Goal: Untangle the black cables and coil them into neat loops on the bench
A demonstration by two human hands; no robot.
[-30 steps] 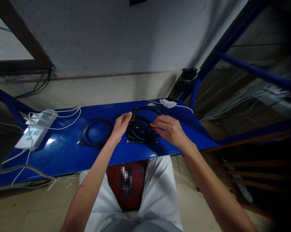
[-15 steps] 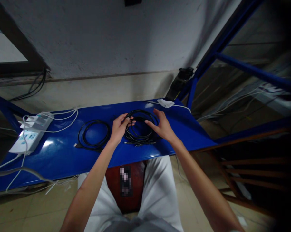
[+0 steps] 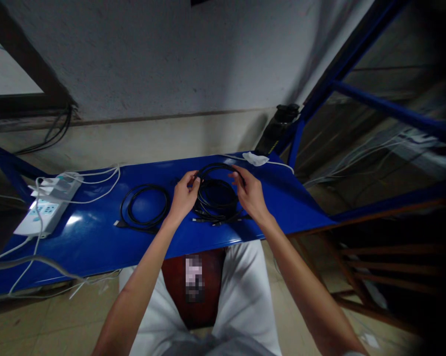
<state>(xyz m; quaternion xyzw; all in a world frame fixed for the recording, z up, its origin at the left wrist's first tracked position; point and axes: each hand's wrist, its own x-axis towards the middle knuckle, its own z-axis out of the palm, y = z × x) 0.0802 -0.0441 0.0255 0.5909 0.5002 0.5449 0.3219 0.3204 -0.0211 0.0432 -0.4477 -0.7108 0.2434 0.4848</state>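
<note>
A coiled black cable (image 3: 218,165) is held between my two hands, raised a little over the blue table. My left hand (image 3: 186,194) is closed on the coil's left side, thumb against the fingers. On its right side my right hand (image 3: 248,190) grips the same loops, its fingers curled round them. Beneath lies a pile of more black coiled cables (image 3: 219,200), with small plugs at its front edge. To the left of my left hand, a separate black cable coil (image 3: 147,226) rests flat, its plug pointing left.
White power strips (image 3: 48,207) with white cords sit at the left of the blue table (image 3: 97,247). At the back right stand a dark bottle (image 3: 276,129) and a crumpled white item (image 3: 255,158). A blue frame post (image 3: 296,143) rises at the right.
My right hand has closed on the coil's right side. The upper coil has risen off the pile, between both hands.
</note>
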